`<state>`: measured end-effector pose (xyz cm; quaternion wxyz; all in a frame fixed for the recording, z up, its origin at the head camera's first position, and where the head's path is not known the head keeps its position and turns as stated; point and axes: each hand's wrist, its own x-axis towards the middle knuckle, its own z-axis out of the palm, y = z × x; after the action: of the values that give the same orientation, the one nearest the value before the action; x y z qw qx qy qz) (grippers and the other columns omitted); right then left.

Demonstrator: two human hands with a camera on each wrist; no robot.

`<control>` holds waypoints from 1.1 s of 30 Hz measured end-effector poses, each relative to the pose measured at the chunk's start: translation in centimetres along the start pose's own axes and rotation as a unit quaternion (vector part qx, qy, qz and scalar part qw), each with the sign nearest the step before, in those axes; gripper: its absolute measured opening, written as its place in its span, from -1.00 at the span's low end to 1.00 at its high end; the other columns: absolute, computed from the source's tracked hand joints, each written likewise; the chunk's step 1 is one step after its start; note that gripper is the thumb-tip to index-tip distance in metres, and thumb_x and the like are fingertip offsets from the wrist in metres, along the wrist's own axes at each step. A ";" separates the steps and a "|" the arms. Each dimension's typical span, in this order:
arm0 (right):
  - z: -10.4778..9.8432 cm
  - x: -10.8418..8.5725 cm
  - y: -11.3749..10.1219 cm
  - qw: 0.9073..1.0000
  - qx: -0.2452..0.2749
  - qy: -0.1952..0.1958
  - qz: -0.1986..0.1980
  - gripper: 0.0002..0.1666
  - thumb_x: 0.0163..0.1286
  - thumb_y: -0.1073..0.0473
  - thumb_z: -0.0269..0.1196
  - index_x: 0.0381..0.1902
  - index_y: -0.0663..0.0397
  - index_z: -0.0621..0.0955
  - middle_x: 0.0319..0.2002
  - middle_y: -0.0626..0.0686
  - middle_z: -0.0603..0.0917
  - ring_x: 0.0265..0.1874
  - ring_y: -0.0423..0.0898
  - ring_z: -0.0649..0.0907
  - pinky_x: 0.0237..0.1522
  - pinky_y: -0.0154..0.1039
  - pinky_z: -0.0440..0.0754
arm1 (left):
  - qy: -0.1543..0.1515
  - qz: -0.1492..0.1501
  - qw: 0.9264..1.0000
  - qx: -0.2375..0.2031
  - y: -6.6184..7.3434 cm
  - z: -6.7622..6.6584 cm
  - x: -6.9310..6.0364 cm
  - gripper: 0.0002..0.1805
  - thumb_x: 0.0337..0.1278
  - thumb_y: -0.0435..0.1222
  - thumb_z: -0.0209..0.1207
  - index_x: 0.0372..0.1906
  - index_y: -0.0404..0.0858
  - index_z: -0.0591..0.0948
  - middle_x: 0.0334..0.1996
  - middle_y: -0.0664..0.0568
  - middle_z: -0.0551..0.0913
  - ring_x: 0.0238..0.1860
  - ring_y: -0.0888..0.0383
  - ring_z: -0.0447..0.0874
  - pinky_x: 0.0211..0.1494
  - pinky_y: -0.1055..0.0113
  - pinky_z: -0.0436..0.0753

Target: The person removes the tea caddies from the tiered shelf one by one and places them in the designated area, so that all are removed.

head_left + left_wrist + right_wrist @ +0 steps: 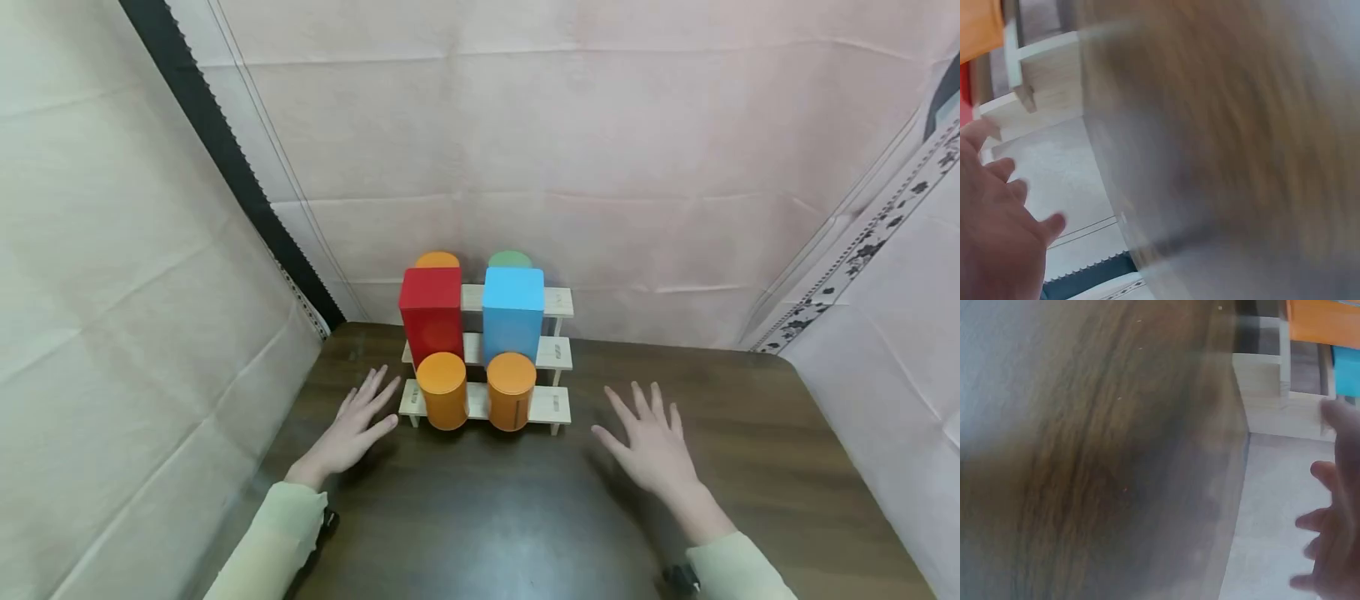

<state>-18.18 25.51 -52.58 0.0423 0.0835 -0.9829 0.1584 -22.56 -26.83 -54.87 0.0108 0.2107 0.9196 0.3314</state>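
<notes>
A white three-step rack (551,404) stands at the table's back. On its lowest step are two orange cylinders (442,392) (512,392). Behind them rise a red block (432,312) on the left and a blue block (513,312) on the right. At the top back show an orange round top (437,260) and a green one (510,259). My left hand (348,433), fingers spread, is just left of the rack and holds nothing. My right hand (652,446) is spread and empty, farther off to the rack's right.
The dark wooden table (480,517) extends in front of the rack and to both sides. Pale cloth (600,167) hangs behind it and along both sides, with a dark strip (232,162) at the left corner and a patterned border (862,250) at the right.
</notes>
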 end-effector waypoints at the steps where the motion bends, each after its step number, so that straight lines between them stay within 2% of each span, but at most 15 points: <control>1: -0.1 0.0 0.1 1.000 0.011 0.005 -0.004 -0.02 0.58 -0.49 0.09 0.71 -0.09 0.26 0.63 0.39 0.20 0.62 0.50 0.01 0.51 0.57 -0.04 | 0.008 -0.005 1.000 -0.025 0.0 0.1 0.0 -0.25 0.67 0.00 0.07 0.76 0.04 0.12 0.77 0.01 -0.16 0.72 -0.23 -0.26 0.57 -0.51 -0.14; 3: -0.2 0.2 0.1 0.999 0.036 0.013 -0.009 -0.09 0.61 -0.37 0.15 0.69 -0.05 0.30 0.59 0.35 0.32 0.59 0.49 0.13 0.48 0.55 0.12 | 0.034 -0.018 0.996 -0.080 0.2 0.2 -0.1 -0.29 0.69 0.02 0.05 0.74 -0.03 0.19 0.75 -0.04 -0.01 0.70 -0.23 -0.09 0.57 -0.48 0.00; 5: -0.5 0.1 0.3 0.998 0.066 0.022 -0.006 -0.17 0.64 -0.27 0.19 0.67 -0.03 0.34 0.55 0.31 0.41 0.56 0.45 0.25 0.43 0.53 0.26 | 0.060 -0.036 0.988 -0.138 0.5 0.6 0.2 -0.32 0.70 0.05 0.04 0.71 -0.06 0.26 0.70 -0.07 0.16 0.66 -0.20 0.11 0.58 -0.41 0.14; 8: -1.0 0.1 0.2 0.991 0.132 0.032 0.006 -0.27 0.65 -0.17 0.22 0.62 -0.02 0.42 0.52 0.24 0.48 0.50 0.35 0.41 0.38 0.46 0.40 | 0.101 -0.069 0.967 -0.224 0.8 1.3 0.8 -0.35 0.69 0.02 0.08 0.66 -0.15 0.35 0.58 -0.16 0.39 0.54 -0.17 0.37 0.54 -0.26 0.34; 11: -1.2 0.1 -0.4 0.977 0.208 0.046 0.027 -0.34 0.64 -0.13 0.26 0.56 -0.04 0.51 0.47 0.16 0.56 0.40 0.23 0.55 0.35 0.34 0.50 | 0.128 -0.114 0.930 -0.325 1.1 2.1 1.3 -0.37 0.69 -0.06 0.11 0.62 -0.25 0.38 0.50 -0.23 0.48 0.43 -0.16 0.53 0.44 -0.13 0.53; 13: -1.2 0.3 -1.2 0.960 0.271 0.055 0.043 -0.38 0.63 -0.12 0.29 0.52 -0.06 0.55 0.42 0.10 0.61 0.37 0.14 0.60 0.34 0.21 0.56 | 0.143 -0.150 0.896 -0.393 1.2 2.7 1.5 -0.38 0.68 -0.11 0.13 0.61 -0.31 0.38 0.49 -0.25 0.49 0.38 -0.14 0.58 0.38 -0.04 0.62; 15: -1.2 0.6 -2.4 0.933 0.351 0.063 0.060 -0.40 0.61 -0.09 0.32 0.50 -0.06 0.57 0.39 0.08 0.64 0.36 0.10 0.61 0.33 0.01 0.60 | 0.158 -0.186 0.861 -0.447 1.2 3.2 1.7 -0.39 0.67 -0.16 0.14 0.60 -0.32 0.38 0.50 -0.24 0.48 0.33 -0.07 0.61 0.32 0.05 0.67; 16: -1.1 0.8 -3.1 0.917 0.387 0.067 0.068 -0.40 0.60 -0.08 0.34 0.49 -0.08 0.57 0.37 0.07 0.65 0.37 0.07 0.60 0.30 -0.10 0.62 | 0.164 -0.199 0.846 -0.466 1.3 3.5 1.7 -0.40 0.67 -0.17 0.16 0.60 -0.33 0.39 0.51 -0.24 0.47 0.30 -0.03 0.63 0.29 0.10 0.69; 17: -1.1 1.0 -3.8 0.902 0.419 0.071 0.075 -0.39 0.58 -0.07 0.35 0.49 -0.09 0.57 0.37 0.06 0.66 0.37 0.06 0.61 0.27 -0.20 0.62 | 0.170 -0.207 0.835 -0.480 1.4 3.7 1.8 -0.40 0.66 -0.19 0.17 0.59 -0.34 0.39 0.51 -0.24 0.46 0.28 0.03 0.64 0.27 0.14 0.70; 18: -1.1 1.2 -4.5 0.886 0.450 0.076 0.078 -0.38 0.57 -0.04 0.37 0.49 -0.07 0.56 0.36 0.07 0.66 0.37 0.07 0.60 0.25 -0.28 0.61 | 0.175 -0.212 0.828 -0.488 1.5 3.9 1.9 -0.41 0.64 -0.21 0.19 0.58 -0.34 0.40 0.52 -0.24 0.45 0.26 0.09 0.65 0.26 0.17 0.71; 20: -0.9 1.4 -6.0 0.862 0.493 0.089 0.075 -0.35 0.53 0.03 0.42 0.50 -0.04 0.55 0.37 0.09 0.65 0.37 0.08 0.60 0.25 -0.33 0.60 | 0.184 -0.215 0.823 -0.492 1.6 4.3 2.0 -0.41 0.61 -0.24 0.22 0.56 -0.36 0.43 0.51 -0.25 0.45 0.22 0.20 0.65 0.23 0.21 0.72; 21: -0.8 1.5 -6.7 0.860 0.497 0.096 0.070 -0.34 0.51 0.05 0.45 0.49 -0.04 0.55 0.37 0.09 0.65 0.36 0.07 0.61 0.26 -0.32 0.61 | 0.186 -0.214 0.825 -0.489 1.6 4.4 2.0 -0.41 0.60 -0.25 0.24 0.56 -0.36 0.44 0.51 -0.26 0.46 0.20 0.24 0.65 0.22 0.22 0.72; 24: -0.2 2.0 -8.6 0.860 0.497 0.110 0.039 -0.24 0.42 0.16 0.52 0.51 0.02 0.53 0.40 0.12 0.62 0.35 0.10 0.61 0.33 -0.15 0.62 | 0.193 -0.213 0.833 -0.473 1.6 4.8 2.0 -0.43 0.57 -0.28 0.26 0.52 -0.39 0.48 0.48 -0.28 0.49 0.14 0.33 0.67 0.17 0.25 0.74; 28: 1.0 2.5 -10.6 0.863 0.493 0.111 0.004 -0.11 0.30 0.22 0.59 0.54 0.06 0.49 0.45 0.13 0.57 0.40 0.13 0.56 0.36 0.12 0.59 | 0.202 -0.217 0.835 -0.464 1.3 5.1 1.9 -0.46 0.54 -0.30 0.29 0.48 -0.39 0.53 0.44 -0.27 0.54 0.05 0.32 0.73 0.11 0.27 0.76; 33: 2.1 3.1 -12.4 0.866 0.489 0.110 0.004 -0.03 0.23 0.10 0.66 0.55 -0.13 0.49 0.44 0.00 0.56 0.40 0.07 0.55 0.35 0.24 0.57 | 0.191 -0.216 0.839 -0.461 1.1 5.0 2.0 -0.46 0.47 -0.30 0.35 0.45 -0.37 0.58 0.43 -0.23 0.56 0.02 0.28 0.76 0.09 0.28 0.77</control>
<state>-19.10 12.75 -50.40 0.1034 0.0717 -0.7691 0.6266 -23.18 -22.19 -57.86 0.0027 -0.0902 0.6663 0.7402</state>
